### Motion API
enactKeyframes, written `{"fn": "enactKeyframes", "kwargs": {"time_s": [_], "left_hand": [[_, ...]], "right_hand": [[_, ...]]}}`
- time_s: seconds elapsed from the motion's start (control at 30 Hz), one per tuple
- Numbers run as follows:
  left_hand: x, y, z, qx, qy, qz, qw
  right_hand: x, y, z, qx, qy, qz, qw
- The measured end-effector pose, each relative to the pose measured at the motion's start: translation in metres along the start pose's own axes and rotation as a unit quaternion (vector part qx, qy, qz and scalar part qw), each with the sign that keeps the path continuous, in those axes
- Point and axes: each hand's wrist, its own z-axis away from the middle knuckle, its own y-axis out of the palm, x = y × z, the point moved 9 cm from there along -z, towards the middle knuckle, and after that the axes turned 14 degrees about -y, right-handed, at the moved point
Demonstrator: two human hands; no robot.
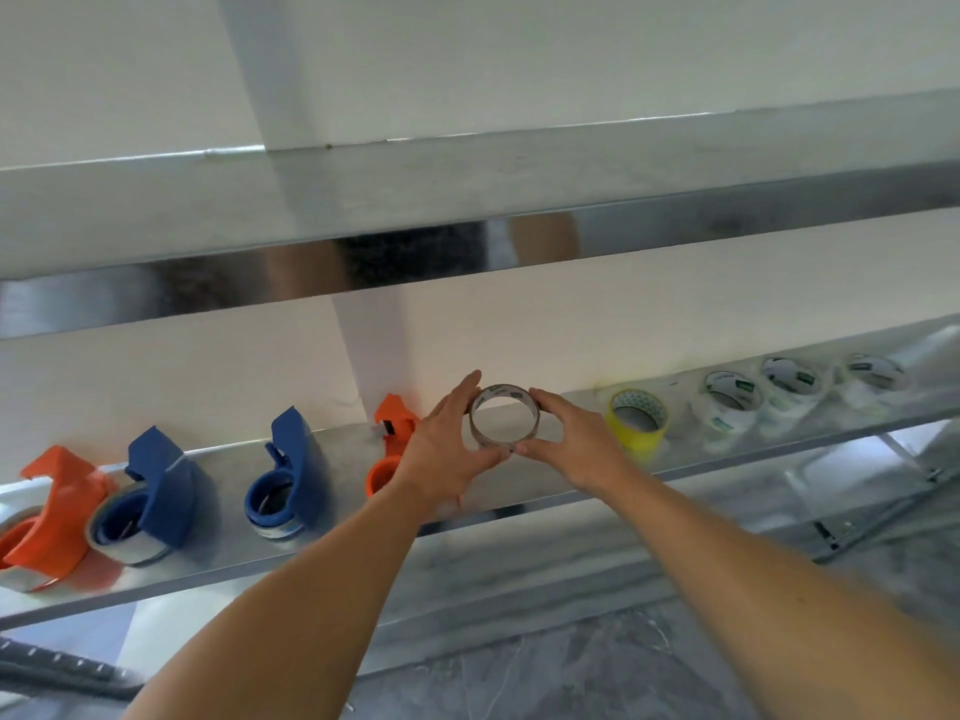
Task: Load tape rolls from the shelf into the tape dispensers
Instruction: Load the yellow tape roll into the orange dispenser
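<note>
Clear tape roll (pixel 505 416): 1, held upright above the metal shelf (pixel 519 475), hole facing the camera. Left hand (pixel 445 449): fingers curled round the roll's left rim, thumb under it. Right hand (pixel 574 443): fingers curled round the right rim, thumb tip at the bottom edge. Orange dispenser (pixel 393 433): 1, on the shelf just behind the left hand, partly hidden. Blue dispensers (pixel 288 472): 2, left of it, loaded. Orange dispenser, far left (pixel 49 517): 1, loaded. Yellow tape roll (pixel 638 417): 1, right of the hands. Clear rolls (pixel 727 402): 3, lined further right.
</note>
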Motion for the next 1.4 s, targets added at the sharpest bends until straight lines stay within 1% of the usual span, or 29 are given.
{"fn": "enactKeyframes", "kwargs": {"time_s": [0.2,0.33,0.63,0.9,1.03,1.13,1.4], "left_hand": [[-0.017,0.045,-0.022,0.001,-0.03,-0.017,0.999],[-0.019,0.068,-0.035,-0.004,-0.06,-0.029,0.998],[-0.008,0.095,-0.048,-0.008,-0.116,-0.036,0.993],[0.005,0.112,-0.062,0.027,-0.11,-0.055,0.992],[0.014,0.119,-0.068,0.03,-0.112,-0.055,0.992],[0.02,0.124,-0.07,0.039,-0.117,-0.061,0.99],[0.026,0.128,-0.075,0.027,-0.105,-0.1,0.989]], "right_hand": [[-0.046,-0.022,-0.003,0.02,0.006,0.006,1.0],[-0.068,-0.028,-0.01,0.043,-0.008,0.024,0.999],[-0.104,-0.015,-0.025,0.082,-0.029,0.009,0.996],[-0.136,0.009,-0.029,0.108,0.012,0.039,0.993],[-0.145,0.015,-0.031,0.108,0.019,0.043,0.993],[-0.149,0.019,-0.03,0.124,0.023,0.052,0.991],[-0.152,0.02,-0.03,0.128,0.031,0.054,0.99]]}}
